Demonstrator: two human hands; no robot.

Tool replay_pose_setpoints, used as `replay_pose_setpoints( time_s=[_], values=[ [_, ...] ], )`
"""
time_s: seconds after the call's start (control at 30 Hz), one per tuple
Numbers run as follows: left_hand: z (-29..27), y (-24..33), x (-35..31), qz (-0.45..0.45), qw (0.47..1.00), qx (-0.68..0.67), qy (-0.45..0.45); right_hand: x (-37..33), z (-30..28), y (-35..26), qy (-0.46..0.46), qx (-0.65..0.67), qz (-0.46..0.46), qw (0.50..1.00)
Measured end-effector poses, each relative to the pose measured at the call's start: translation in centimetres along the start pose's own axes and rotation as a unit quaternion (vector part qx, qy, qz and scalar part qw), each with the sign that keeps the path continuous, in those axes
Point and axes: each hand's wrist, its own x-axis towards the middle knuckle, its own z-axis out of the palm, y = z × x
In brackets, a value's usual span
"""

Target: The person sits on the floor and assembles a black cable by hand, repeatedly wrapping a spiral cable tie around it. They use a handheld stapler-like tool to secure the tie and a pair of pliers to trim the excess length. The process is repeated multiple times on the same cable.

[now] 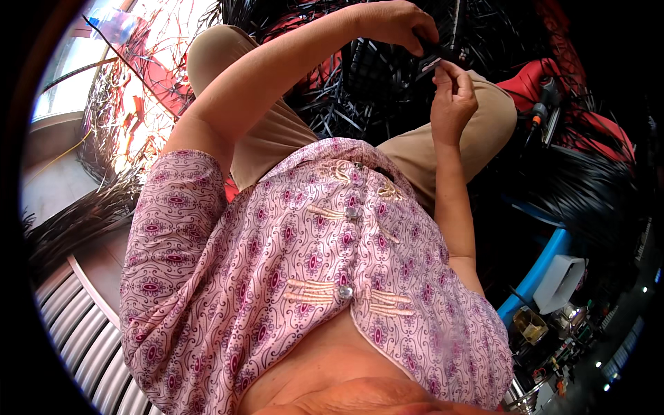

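Above my lap, my left hand reaches across to the right with its fingers curled down and pinched on a black strip. Just below it my right hand is raised, its thumb and fingertips closed on a small flat piece with a pale shine. Whether that piece is part of the strip I cannot tell. The fingertips of both hands are close together. Beneath them, between my knees, lies a dark woven mesh among many loose black strips.
A power tool with an orange ring lies on red cloth by my right knee. Farther right are a bundle of black strips, a blue plastic thing and a white container. A slatted metal rack stands left.
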Motion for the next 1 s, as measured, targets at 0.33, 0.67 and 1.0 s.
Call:
replay_pose_setpoints(
  time_s=[0.33, 0.67, 1.0],
  values=[
    [-1.3, 1.4, -0.3, -0.067, 0.993, -0.054, -0.078, -0.9, 2.1, 3.2, -0.031, -0.131, -0.231, 0.964],
    [0.3, -2.8, 0.6, 0.001, 0.997, -0.067, -0.038, -0.1, 1.1, -0.6, -0.043, -0.185, -0.377, 0.907],
    [-0.1, -6.4, 1.9, 0.013, 0.978, -0.207, 0.007, 10.4, 1.2, -2.2, -0.09, -0.153, -0.329, 0.927]
  ],
)
